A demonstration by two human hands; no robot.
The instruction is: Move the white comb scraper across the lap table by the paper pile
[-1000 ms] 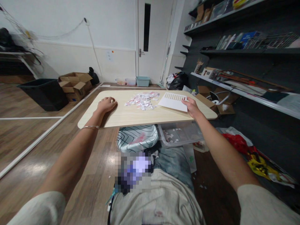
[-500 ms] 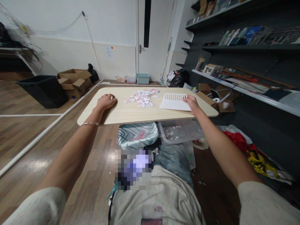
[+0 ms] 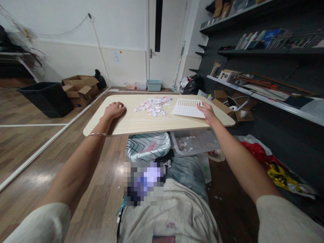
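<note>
A pale wooden tabletop (image 3: 141,124) stretches across in front of me. Near its left end my left hand (image 3: 115,110) rests on the surface, palm down, fingers loosely bent and apart, with nothing visible in it. My right hand (image 3: 206,111) grips the right edge of a white flat sheet with a row of slots (image 3: 188,110), thumb on top; the fingers beneath are hidden. The sheet lies low over the tabletop, its near edge slightly raised. Left of it is a loose pile of small white and pinkish paper scraps (image 3: 155,106), between my two hands.
Below the table edge sit a clear plastic bin (image 3: 197,143) with scraps inside and a patterned teal-and-white container (image 3: 149,146). A black trash bin (image 3: 47,99) and cardboard boxes (image 3: 81,89) stand left. Dark shelves (image 3: 263,52) line the right wall.
The slotted sheet and my right hand have shifted very slightly to the left, and the sheet's tilt differs a little. My left hand stays in place.
</note>
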